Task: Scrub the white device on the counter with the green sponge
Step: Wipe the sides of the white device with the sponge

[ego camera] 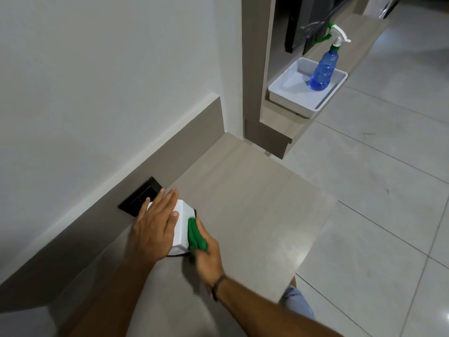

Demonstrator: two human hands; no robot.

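A small white boxy device (182, 226) sits on the light wood counter (255, 205) close to the wall. My left hand (155, 224) lies flat on top of it, fingers together and stretched out, covering its left half. My right hand (207, 254) grips the green sponge (195, 235) and presses it against the device's right side. The sponge is partly hidden in my fist. A dark band circles my right wrist.
A black wall socket (139, 197) sits just behind the device. Further back, a white tray (286, 92) on a shelf holds a blue spray bottle (324, 69). The counter edge runs along the right; pale floor tiles (379, 190) lie beyond.
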